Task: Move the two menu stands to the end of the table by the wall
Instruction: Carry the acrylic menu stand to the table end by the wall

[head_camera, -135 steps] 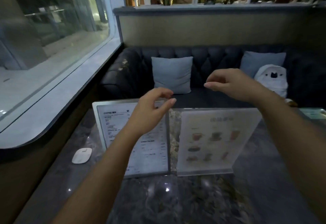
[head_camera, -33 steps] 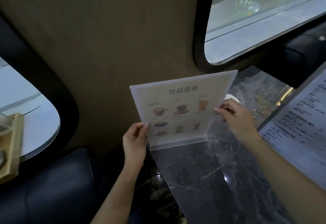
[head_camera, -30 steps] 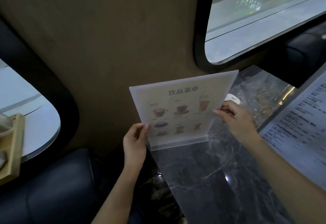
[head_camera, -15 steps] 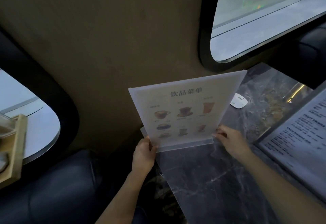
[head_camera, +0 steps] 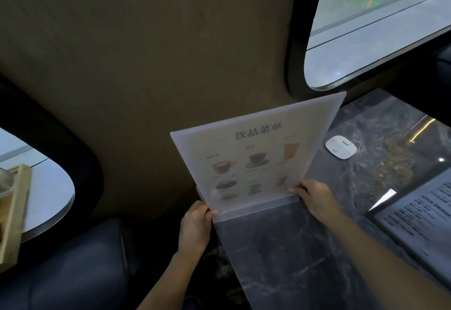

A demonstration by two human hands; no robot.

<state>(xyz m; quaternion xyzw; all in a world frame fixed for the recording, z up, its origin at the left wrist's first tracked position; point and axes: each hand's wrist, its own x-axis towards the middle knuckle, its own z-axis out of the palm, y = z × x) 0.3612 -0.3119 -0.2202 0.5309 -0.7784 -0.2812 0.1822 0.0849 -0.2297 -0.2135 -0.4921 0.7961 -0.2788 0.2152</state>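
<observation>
1. Left hand [head_camera: 195, 226] fingers pinch the drinks menu stand [head_camera: 256, 158] at its lower left corner.
2. Right hand [head_camera: 314, 199] fingers grip its lower right edge.
3. The stand sits on the marble surface [head_camera: 292, 261] beside the wall [head_camera: 146, 65].
4. The text menu stand [head_camera: 419, 214] stands further right.

Two menu stands: one drinks menu stand [head_camera: 253, 160] at frame centre, printed with pictured cups, and one text menu stand [head_camera: 419, 214] at the right edge, partly cut off. Two hands: the left hand [head_camera: 195, 226] and the right hand [head_camera: 314, 198], below centre — one at each lower corner of the drinks stand. One marble table [head_camera: 292, 256], lower right. One white puck-like device [head_camera: 341, 147] on it, right of centre. Two windows: one [head_camera: 380, 24] upper right, one [head_camera: 46, 187] at the left edge. One wooden tray [head_camera: 14, 212], far left.
</observation>
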